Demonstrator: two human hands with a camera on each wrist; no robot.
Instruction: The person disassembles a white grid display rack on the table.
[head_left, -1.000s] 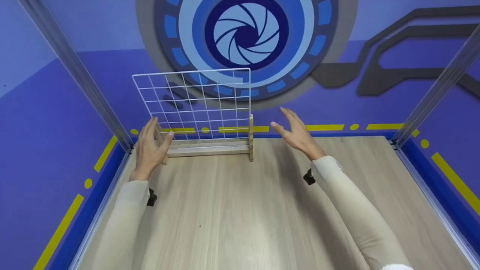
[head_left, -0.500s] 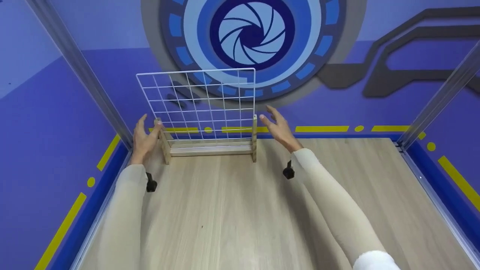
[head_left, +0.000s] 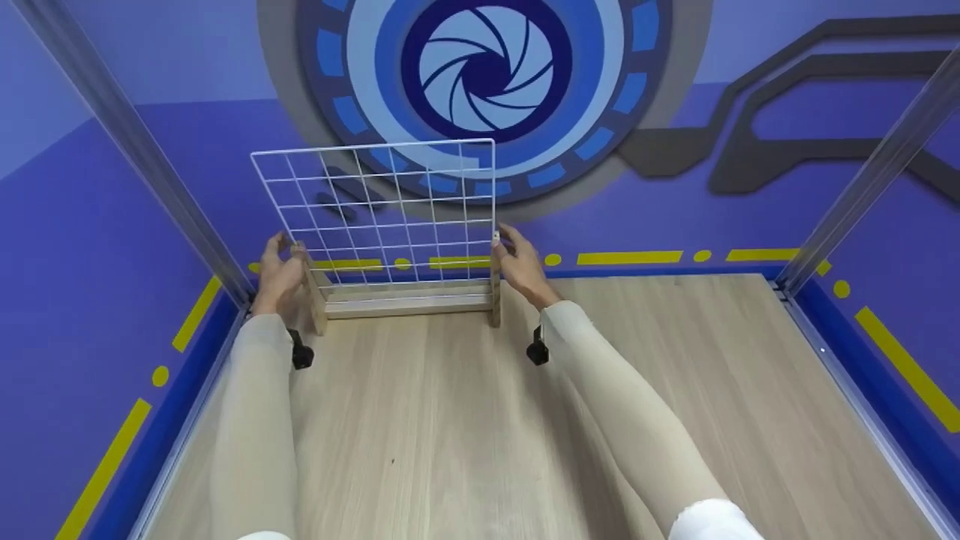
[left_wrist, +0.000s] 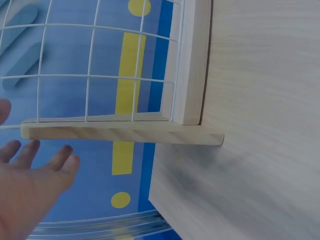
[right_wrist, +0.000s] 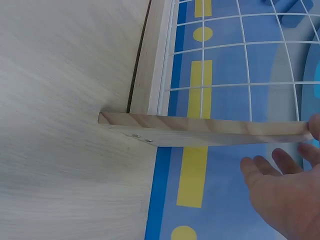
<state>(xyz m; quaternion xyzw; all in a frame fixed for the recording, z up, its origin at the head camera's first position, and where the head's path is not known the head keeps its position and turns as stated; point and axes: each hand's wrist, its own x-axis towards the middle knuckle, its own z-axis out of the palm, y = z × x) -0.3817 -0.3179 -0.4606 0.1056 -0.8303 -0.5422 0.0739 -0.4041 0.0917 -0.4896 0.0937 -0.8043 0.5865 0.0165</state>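
A wire grid rack stands at the back left of the wooden tabletop, with a white wire grid [head_left: 375, 146] leaning upright between a left wooden side piece [head_left: 313, 296] and a right wooden side piece [head_left: 496, 298]. A wooden crossbar [head_left: 409, 306] joins them low down. My left hand [head_left: 276, 283] holds the upper end of the left piece, thumb on one side and fingers at its outer face. My right hand [head_left: 523, 270] pinches the upper end of the right piece. In the right wrist view its thumb touches the wood edge; the other fingers bend below, apart from it.
The wooden tabletop [head_left: 465, 420] stretches in front and to the right. Behind it rises a blue and purple printed wall [head_left: 600, 217]. Metal posts [head_left: 150, 165] stand at the back corners, and a metal rail runs along each side edge.
Both hands have closed in on the rack. The right hand came leftward to the right side piece, and the left hand reached forward to the left one. The rack stays in place.
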